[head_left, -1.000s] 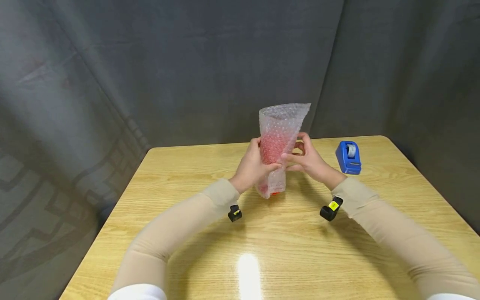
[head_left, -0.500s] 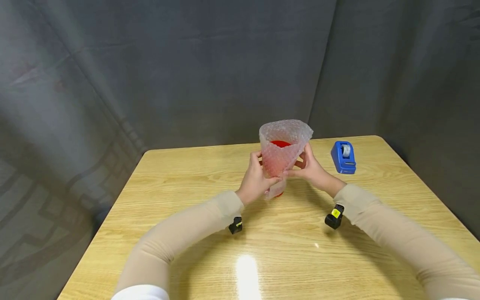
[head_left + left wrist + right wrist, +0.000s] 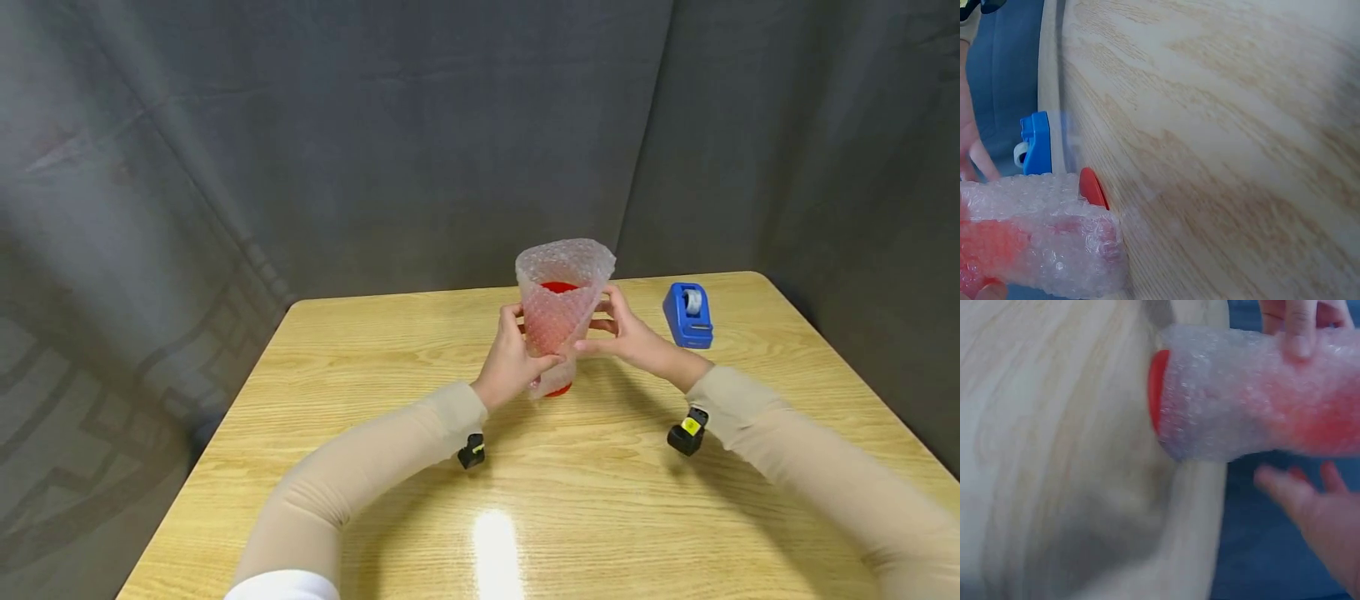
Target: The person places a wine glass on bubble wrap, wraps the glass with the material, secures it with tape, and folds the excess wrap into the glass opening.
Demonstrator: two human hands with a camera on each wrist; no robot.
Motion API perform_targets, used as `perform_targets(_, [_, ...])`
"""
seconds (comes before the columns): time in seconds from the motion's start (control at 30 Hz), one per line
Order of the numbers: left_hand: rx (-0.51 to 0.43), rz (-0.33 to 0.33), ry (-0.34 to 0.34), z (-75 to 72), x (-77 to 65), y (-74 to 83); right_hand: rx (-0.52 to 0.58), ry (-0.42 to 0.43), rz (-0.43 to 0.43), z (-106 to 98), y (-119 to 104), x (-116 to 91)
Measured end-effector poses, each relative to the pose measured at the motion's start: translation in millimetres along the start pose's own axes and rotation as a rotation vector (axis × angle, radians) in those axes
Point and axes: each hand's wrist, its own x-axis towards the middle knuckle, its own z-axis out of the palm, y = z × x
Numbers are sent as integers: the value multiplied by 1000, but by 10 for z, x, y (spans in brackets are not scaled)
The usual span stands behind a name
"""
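Observation:
A red goblet-like cup (image 3: 558,287), wide at the top with a round red foot (image 3: 1157,390), stands on the table inside a sleeve of bubble wrap (image 3: 549,321). The wrap rises above the rim in a flared collar, and it blurs the cup's middle. My left hand (image 3: 512,357) grips the wrapped cup from the left, thumb across the front and fingers behind. On the other side my right hand (image 3: 636,337) is spread, its thumb and fingers relaxed. In the right wrist view a small gap separates its fingertips (image 3: 1266,477) from the wrap.
A blue tape dispenser (image 3: 688,317) with a roll of clear tape stands at the back right of the wooden table (image 3: 405,350). Grey curtains (image 3: 420,150) hang behind and at both sides.
The wrapped cup has tipped from leaning to nearly upright, and its red rim has come into view. My right hand has loosened from the wrap and drawn slightly right; the left keeps hold.

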Motion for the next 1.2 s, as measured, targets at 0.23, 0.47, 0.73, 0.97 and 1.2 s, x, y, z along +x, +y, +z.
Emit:
perform_targets(0.23, [30,15,11,0,7,-19,-243,196,-47,-28,-440,-67])
perform_targets(0.47, [-19,8,6,-7,28,-15,-744,91,-261,-118,-761,8])
perform_targets(0.73, [-45,18,-16,4,34,-30,-824,-264,-325,-290,-881,202])
perform_targets(0.97, [-42,5,-16,20,34,-39,-673,-247,-183,-267,-834,318])
perform_targets(1.2, [-47,22,-19,23,39,-43,-845,-264,-358,-254,-817,333])
